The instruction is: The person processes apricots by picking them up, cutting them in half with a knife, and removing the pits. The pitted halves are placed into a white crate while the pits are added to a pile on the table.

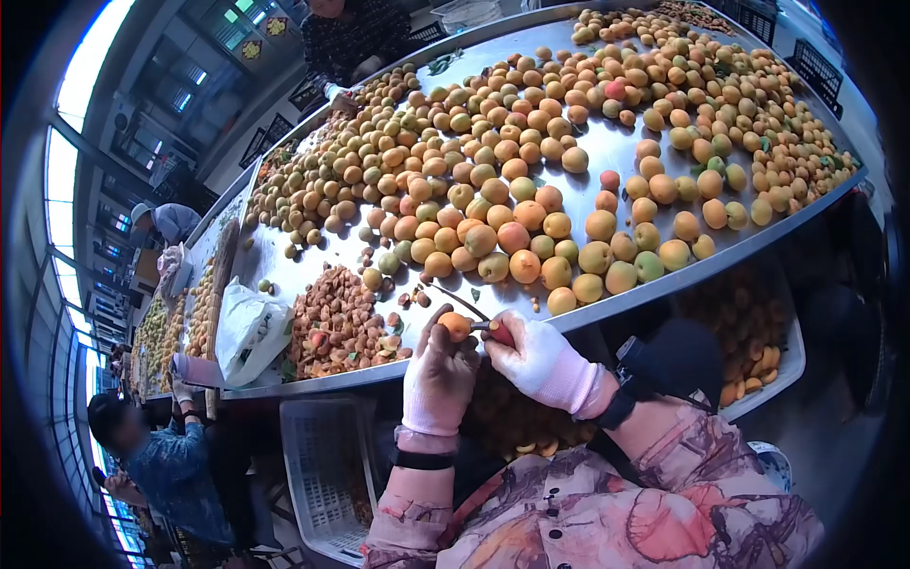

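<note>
My left hand [442, 379], in a white glove with dark-stained fingers, is closed round an orange apricot [454, 327] near the table's front edge. My right hand [542, 362], also in a white glove, grips the red handle of a small knife [500, 332]. The knife's dark neck meets the apricot's right side; how far the blade goes in cannot be seen. Just left of my hands, a heap of brown apricot pits [341, 318] lies on the metal table [583, 180]. Many whole apricots [479, 240] spread beyond my hands.
A white plastic bag [248, 332] sits left of the pits. Below the table edge are a white crate [327, 474] and, under my forearms, halved apricots [531, 431]. Another tub [791, 351] with halves stands right. Co-workers are at the far side [346, 43] and left [180, 465].
</note>
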The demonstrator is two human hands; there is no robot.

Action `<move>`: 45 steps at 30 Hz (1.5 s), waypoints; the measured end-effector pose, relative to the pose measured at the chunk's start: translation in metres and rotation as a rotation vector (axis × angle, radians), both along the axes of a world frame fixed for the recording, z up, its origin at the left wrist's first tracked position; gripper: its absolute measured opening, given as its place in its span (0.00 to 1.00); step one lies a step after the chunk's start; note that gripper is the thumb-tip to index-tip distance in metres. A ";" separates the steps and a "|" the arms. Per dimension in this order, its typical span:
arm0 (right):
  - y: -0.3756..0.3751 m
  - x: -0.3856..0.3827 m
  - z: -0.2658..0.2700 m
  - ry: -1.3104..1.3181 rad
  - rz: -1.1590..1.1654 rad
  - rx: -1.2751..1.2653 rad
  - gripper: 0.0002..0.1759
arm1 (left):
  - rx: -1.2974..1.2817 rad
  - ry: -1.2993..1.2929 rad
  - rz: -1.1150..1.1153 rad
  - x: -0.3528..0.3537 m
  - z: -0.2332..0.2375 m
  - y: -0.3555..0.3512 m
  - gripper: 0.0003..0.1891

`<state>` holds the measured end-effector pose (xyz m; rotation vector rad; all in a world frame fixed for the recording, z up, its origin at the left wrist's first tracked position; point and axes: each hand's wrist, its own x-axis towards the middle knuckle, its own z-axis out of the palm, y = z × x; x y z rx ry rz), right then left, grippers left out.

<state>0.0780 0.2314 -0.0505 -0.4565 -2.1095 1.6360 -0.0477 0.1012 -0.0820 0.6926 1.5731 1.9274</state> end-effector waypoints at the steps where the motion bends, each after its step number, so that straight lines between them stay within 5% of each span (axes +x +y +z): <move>1: -0.003 -0.002 -0.005 0.033 -0.002 0.043 0.11 | 0.025 -0.035 0.002 0.003 0.003 -0.001 0.19; 4: -0.010 -0.005 -0.015 0.080 0.004 0.125 0.12 | 0.165 -0.392 -0.033 0.015 0.022 -0.008 0.20; 6: -0.012 -0.006 -0.015 0.040 0.033 0.118 0.12 | 0.162 -0.412 -0.018 0.017 0.023 -0.012 0.20; 14: -0.018 -0.003 -0.012 -0.167 0.093 0.216 0.10 | 0.110 -0.471 0.044 0.029 0.033 -0.023 0.19; 19: -0.030 -0.005 -0.015 -0.135 0.056 0.334 0.10 | -0.149 -0.266 0.149 0.038 0.043 -0.028 0.18; 23: -0.031 -0.010 -0.018 -0.034 0.096 0.261 0.08 | -0.065 -0.248 0.132 0.041 0.051 -0.030 0.19; 26: -0.033 -0.020 -0.036 0.088 0.274 -0.257 0.06 | -0.162 -0.062 0.107 0.031 0.047 -0.035 0.19; 29: -0.017 -0.004 0.019 -0.284 0.530 -0.989 0.04 | -0.163 -0.037 0.055 0.026 0.060 -0.039 0.19; 33: -0.017 0.000 0.019 -0.200 0.625 -1.158 0.04 | 0.028 -0.265 0.001 0.016 0.046 -0.046 0.29; 37: -0.032 -0.006 0.000 0.019 0.252 -0.224 0.06 | 0.213 -0.330 0.162 0.005 0.039 -0.048 0.30; 45: -0.034 -0.007 0.001 -0.068 0.245 0.043 0.10 | 0.220 -0.379 0.114 0.015 0.030 -0.043 0.35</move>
